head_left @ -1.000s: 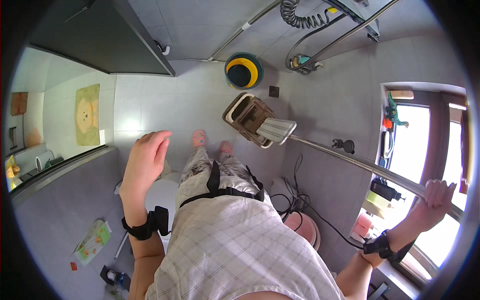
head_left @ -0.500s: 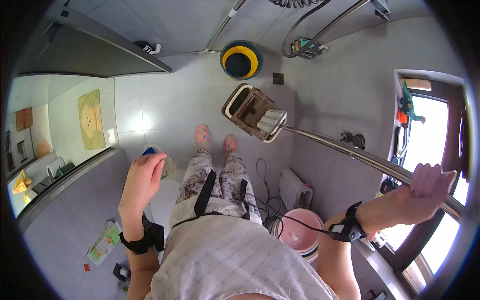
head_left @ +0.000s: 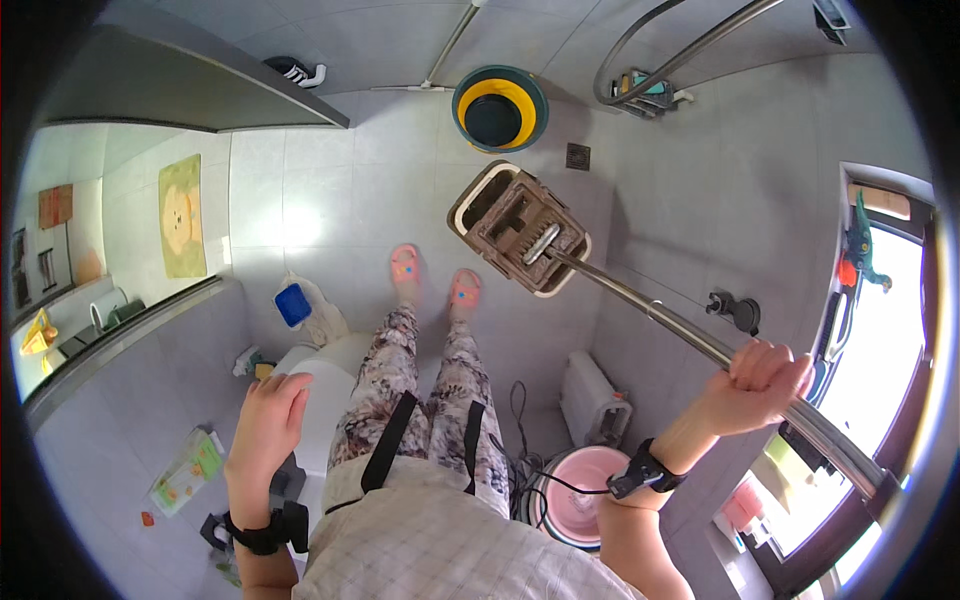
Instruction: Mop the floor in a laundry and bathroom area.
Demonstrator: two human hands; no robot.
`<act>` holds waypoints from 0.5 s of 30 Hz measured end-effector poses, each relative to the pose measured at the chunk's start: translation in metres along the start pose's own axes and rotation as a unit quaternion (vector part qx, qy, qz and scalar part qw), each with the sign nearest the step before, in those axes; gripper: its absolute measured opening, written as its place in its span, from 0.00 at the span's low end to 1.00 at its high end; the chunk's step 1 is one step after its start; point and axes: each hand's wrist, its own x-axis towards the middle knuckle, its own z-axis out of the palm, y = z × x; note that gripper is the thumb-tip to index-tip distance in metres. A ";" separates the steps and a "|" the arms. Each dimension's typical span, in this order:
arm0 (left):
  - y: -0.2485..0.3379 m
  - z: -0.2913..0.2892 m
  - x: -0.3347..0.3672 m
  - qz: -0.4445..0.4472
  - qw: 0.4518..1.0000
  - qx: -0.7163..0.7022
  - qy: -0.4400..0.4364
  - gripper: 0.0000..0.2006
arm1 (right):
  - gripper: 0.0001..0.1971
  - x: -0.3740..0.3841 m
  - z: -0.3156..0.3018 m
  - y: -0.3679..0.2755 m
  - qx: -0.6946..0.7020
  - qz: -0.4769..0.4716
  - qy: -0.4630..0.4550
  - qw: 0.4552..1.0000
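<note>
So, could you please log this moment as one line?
Right hand: gripping mop handle | Left hand: raised, apparently empty | Mop head: at brown bucket, depth unclear | Yellow-lined tub: beyond brown bucket

Mop (head_left: 690,334) slants into brown bucket (head_left: 505,262)

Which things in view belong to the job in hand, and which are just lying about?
In use:
- right hand, gripping the pole
- metal-poled mop, its head at the bucket
- brown bucket

Apparently just lying about:
- yellow and dark-green tub
- pink basin
- blue rectangular item
</note>
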 end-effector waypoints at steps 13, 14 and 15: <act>0.088 0.002 0.020 0.362 0.910 -0.195 0.051 0.07 | 0.17 -0.020 0.005 -0.131 -0.025 0.072 -0.045 0.996; 0.101 0.007 0.021 0.401 0.895 -0.189 0.055 0.07 | 0.17 -0.009 0.005 -0.160 -0.025 0.041 -0.028 0.998; 0.109 0.013 0.020 0.435 0.883 -0.172 0.028 0.07 | 0.18 -0.001 0.011 -0.189 -0.027 0.011 -0.010 1.000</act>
